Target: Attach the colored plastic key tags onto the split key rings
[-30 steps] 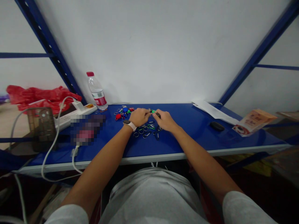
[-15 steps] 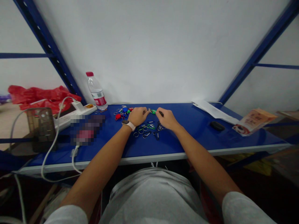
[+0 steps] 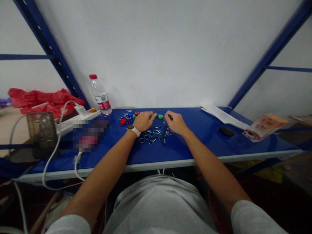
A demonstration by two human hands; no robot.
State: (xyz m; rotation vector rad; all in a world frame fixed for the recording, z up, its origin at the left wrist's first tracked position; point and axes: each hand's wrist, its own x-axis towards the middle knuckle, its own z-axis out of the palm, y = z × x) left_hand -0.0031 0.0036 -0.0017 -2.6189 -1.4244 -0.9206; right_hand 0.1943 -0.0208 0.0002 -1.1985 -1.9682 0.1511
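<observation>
The person's left hand (image 3: 144, 121) and right hand (image 3: 174, 123) hung close together over a blue tabletop (image 3: 195, 146), with a round green tag (image 3: 160, 116) lying between them. The right hand's fingers (image 3: 169, 116) looked pinched on a small dark piece (image 3: 170, 117), thumb and forefinger meeting at it, though it was too small to identify. The left hand's fingers (image 3: 152, 116) were curled toward a tiny silvery bit (image 3: 155, 114); whether they gripped it could not be told from this view. Just below the wrists lay loose metal key rings and clips (image 3: 152, 136), and farther left sat a cluster of red and blue tags (image 3: 126, 118). Work this fine favoured fingertip pinches with the palms kept high, since a low sweep could have scattered those rings. A white watch (image 3: 133, 130) sat on the left wrist.
</observation>
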